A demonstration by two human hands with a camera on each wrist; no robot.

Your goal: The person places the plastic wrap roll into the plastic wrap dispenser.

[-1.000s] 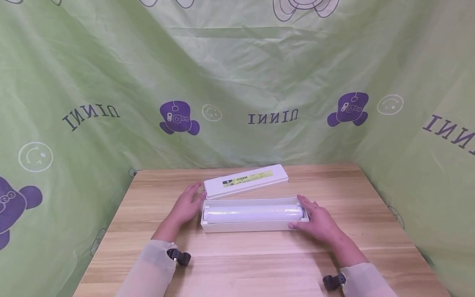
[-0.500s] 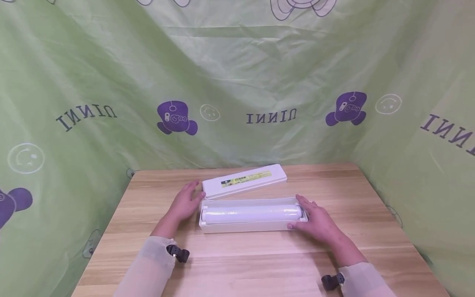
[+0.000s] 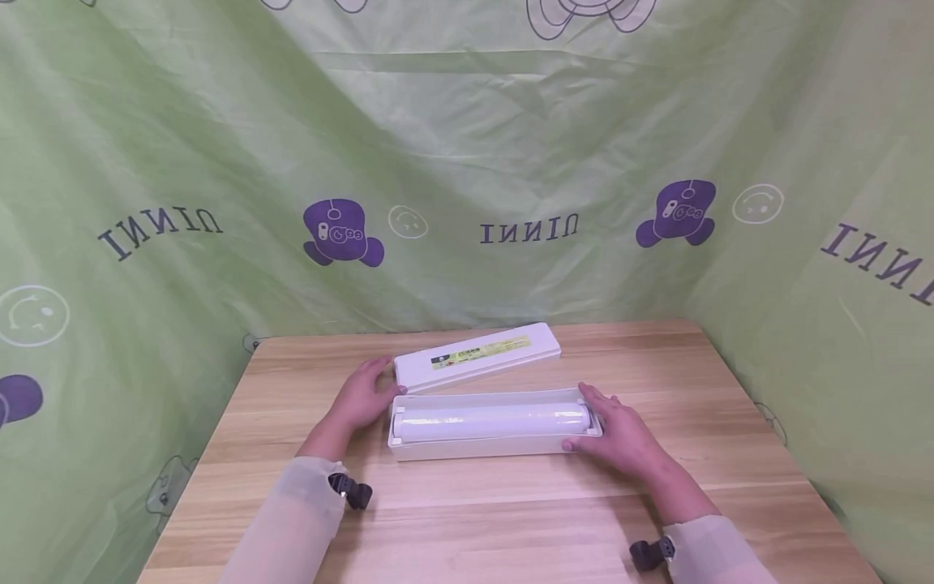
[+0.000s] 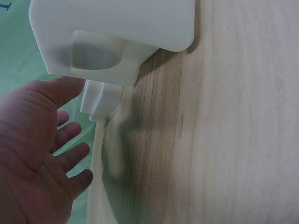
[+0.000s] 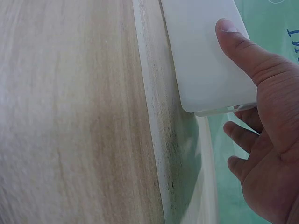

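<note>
A white cling film box (image 3: 481, 446) lies lengthwise on the wooden table, its top off. Inside rests a shiny roll of cling film (image 3: 492, 422). The box's white lid (image 3: 438, 373), with a yellow-green label, lies slanted behind it. At the right end, my right hand (image 3: 620, 430) holds the box, thumb on the front wall and index finger at the back. The right wrist view shows that thumb flat against the box. My left hand (image 3: 361, 397) is spread by the left ends of lid and box; its thumb tip is at the gap between them. The left wrist view shows its other fingers loose.
The wooden table (image 3: 496, 527) ends at a green printed curtain (image 3: 438, 276) at the back and along both sides. Black wrist cameras (image 3: 357, 493) sit on both sleeves.
My left thumb has slid from the lid's corner down toward the box's back left corner. The whole head view has drifted slightly; my right hand keeps its hold on the box.
</note>
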